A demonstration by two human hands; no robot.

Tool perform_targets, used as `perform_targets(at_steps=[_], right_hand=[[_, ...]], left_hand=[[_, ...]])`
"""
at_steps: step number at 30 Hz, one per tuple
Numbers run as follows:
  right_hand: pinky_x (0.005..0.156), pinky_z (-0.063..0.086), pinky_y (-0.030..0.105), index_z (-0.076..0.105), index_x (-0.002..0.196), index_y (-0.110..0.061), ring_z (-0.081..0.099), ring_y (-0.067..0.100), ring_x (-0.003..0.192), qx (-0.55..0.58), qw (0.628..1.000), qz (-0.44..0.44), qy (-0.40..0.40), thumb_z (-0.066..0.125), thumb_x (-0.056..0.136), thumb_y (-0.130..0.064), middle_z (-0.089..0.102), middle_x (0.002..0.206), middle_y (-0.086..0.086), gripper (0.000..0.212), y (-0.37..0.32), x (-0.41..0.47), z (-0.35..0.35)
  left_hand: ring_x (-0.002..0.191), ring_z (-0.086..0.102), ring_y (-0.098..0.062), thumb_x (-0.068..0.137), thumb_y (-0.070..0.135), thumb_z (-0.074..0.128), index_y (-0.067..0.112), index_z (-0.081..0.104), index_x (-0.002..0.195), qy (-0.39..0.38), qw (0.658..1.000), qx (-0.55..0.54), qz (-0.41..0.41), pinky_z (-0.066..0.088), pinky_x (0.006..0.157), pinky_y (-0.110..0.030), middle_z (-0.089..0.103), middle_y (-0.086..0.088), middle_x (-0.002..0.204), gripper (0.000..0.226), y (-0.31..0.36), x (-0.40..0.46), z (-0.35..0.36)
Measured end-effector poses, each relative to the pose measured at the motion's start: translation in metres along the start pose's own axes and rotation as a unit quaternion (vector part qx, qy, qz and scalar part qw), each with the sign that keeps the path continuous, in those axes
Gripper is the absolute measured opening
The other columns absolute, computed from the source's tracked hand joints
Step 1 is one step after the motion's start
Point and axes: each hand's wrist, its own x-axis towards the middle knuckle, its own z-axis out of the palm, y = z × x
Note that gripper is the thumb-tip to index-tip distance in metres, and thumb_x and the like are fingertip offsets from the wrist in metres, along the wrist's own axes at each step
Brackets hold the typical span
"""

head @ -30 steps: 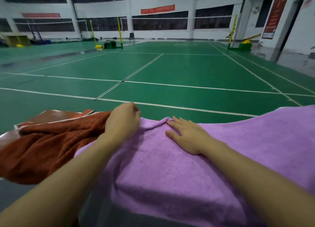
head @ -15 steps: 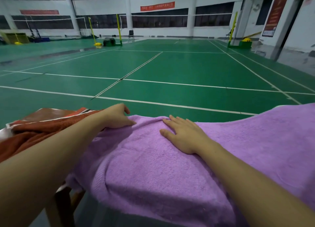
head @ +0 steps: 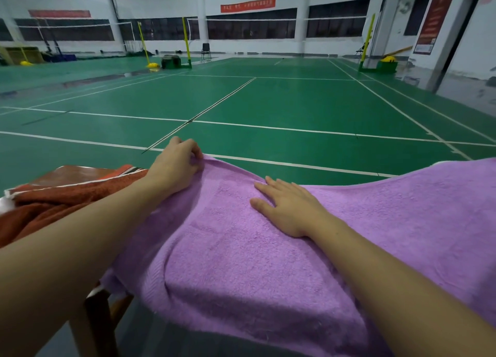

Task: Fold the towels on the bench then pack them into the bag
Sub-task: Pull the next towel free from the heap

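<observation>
a purple towel (head: pixel 268 249) drapes over the wooden bench (head: pixel 67 172), its near edge hanging off. the left hand (head: pixel 174 166) pinches its far edge; the right hand (head: pixel 290 209) presses flat on it. a rust-orange towel (head: pixel 53 198) is bunched at the bench's left end. behind lies a green badminton court (head: pixel 268 101).

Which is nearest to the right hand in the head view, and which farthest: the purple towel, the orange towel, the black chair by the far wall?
1. purple towel: directly under the right hand, which lies flat on it.
2. orange towel: on the bench to the left, past the left hand.
3. black chair: far across the court.
</observation>
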Motion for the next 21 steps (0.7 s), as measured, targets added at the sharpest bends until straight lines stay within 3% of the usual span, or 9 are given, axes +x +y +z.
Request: perform_targets(at_steps=[2,4,6,8,11,14,17,21], right_hand=[[0.126,0.006,0.04,0.016,0.16,-0.04,0.01,0.014,0.155,-0.001,1.0,0.001,0.001,0.017,0.099,-0.073,0.008,0.169,-0.009,0.07,0.0,0.0,-0.001],[0.126,0.007,0.039,0.018,0.16,-0.039,0.011,0.014,0.155,-0.003,1.0,0.002,0.005,0.018,0.099,-0.072,0.009,0.169,-0.008,0.069,-0.001,0.001,-0.001],[0.126,0.008,0.04,0.02,0.16,-0.039,0.013,0.014,0.155,-0.002,1.0,0.004,0.008,0.018,0.099,-0.072,0.011,0.169,-0.007,0.07,-0.001,0.002,0.0],[0.126,0.01,0.04,0.021,0.16,-0.038,0.014,0.015,0.155,0.0,1.0,0.008,0.012,0.018,0.099,-0.072,0.012,0.169,-0.006,0.07,-0.001,0.003,0.001],[0.126,0.012,0.04,0.024,0.16,-0.036,0.015,0.016,0.155,-0.002,1.0,0.01,0.014,0.02,0.099,-0.071,0.014,0.169,-0.004,0.07,-0.002,0.003,0.0],[0.125,0.019,0.04,0.031,0.158,-0.031,0.021,0.018,0.153,0.012,0.999,0.009,0.041,0.024,0.1,-0.069,0.022,0.167,-0.002,0.07,-0.003,0.0,-0.002],[0.116,0.033,0.039,0.05,0.146,-0.025,0.044,0.023,0.14,-0.033,0.992,-0.004,0.124,0.023,0.098,-0.067,0.049,0.153,0.002,0.069,-0.011,-0.011,-0.009],[0.106,0.042,0.042,0.061,0.133,-0.022,0.056,0.025,0.124,-0.058,0.985,-0.033,0.16,0.016,0.093,-0.066,0.063,0.134,0.002,0.075,-0.029,-0.035,-0.02]], left_hand=[[0.107,0.058,-0.035,0.094,0.032,0.069,0.019,0.064,0.12,-0.055,0.997,0.049,-0.006,0.044,0.101,-0.042,0.044,-0.009,0.123,0.029,0.0,0.0,0.004],[0.129,0.046,-0.039,0.097,0.046,0.061,0.024,0.054,0.139,-0.106,0.989,0.096,-0.029,0.035,0.114,-0.047,0.032,-0.013,0.144,0.048,-0.002,-0.002,0.007],[0.138,0.035,-0.04,0.098,0.052,0.055,0.028,0.05,0.144,-0.114,0.987,0.102,-0.045,0.029,0.118,-0.049,0.029,-0.015,0.151,0.052,-0.007,-0.006,0.004],[0.13,0.044,-0.037,0.098,0.052,0.055,0.026,0.058,0.136,-0.095,0.991,0.087,-0.038,0.035,0.113,-0.047,0.047,-0.015,0.14,0.046,-0.011,-0.011,-0.006],[0.106,0.061,-0.031,0.096,0.042,0.062,0.019,0.068,0.114,-0.046,0.997,0.047,-0.031,0.047,0.092,-0.039,0.067,-0.008,0.107,0.03,-0.009,-0.027,-0.027],[0.092,0.065,-0.032,0.092,0.04,0.066,0.016,0.071,0.095,-0.034,0.994,0.079,-0.062,0.049,0.076,-0.036,0.072,-0.006,0.094,0.024,-0.001,-0.046,-0.05],[0.074,0.062,-0.029,0.086,0.051,0.068,0.009,0.068,0.076,-0.067,0.982,0.143,-0.1,0.042,0.059,-0.031,0.069,-0.01,0.078,0.043,0.003,-0.07,-0.076],[0.06,0.055,-0.019,0.081,0.069,0.066,0.013,0.061,0.069,-0.172,0.95,0.2,-0.166,0.04,0.057,-0.03,0.061,-0.005,0.067,0.057,0.002,-0.097,-0.103]])
